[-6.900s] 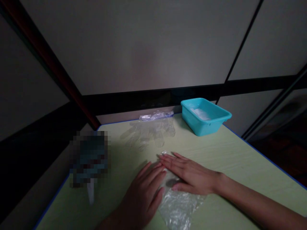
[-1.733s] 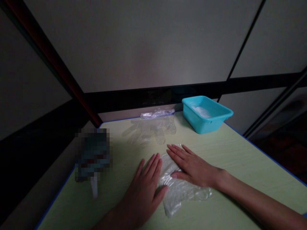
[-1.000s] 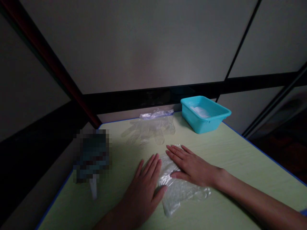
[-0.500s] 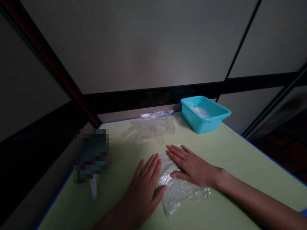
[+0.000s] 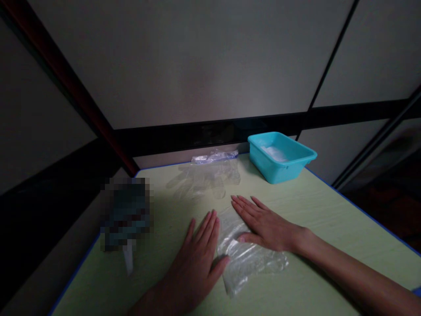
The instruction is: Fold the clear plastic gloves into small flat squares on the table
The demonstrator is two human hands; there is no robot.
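Note:
A crumpled clear plastic glove (image 5: pixel 243 259) lies on the pale green table (image 5: pixel 329 210), between and partly under my hands. My left hand (image 5: pixel 197 259) rests flat at its left edge, fingers extended and thumb touching the plastic. Palm down, my right hand (image 5: pixel 266 224) lies over its upper right part with the fingers stretched out, covering some of it. Farther back, more clear gloves (image 5: pixel 207 175) are spread flat on the table.
A turquoise plastic basket (image 5: pixel 283 162) with something whitish inside stands at the back right. At the left edge is a pixelated dark object (image 5: pixel 126 215) with a white strip below it. Cabinet panels (image 5: pixel 210 66) rise behind the table.
My right hand has slid slightly to the right and away from me, showing more of the plastic's upper part. My left hand has barely moved.

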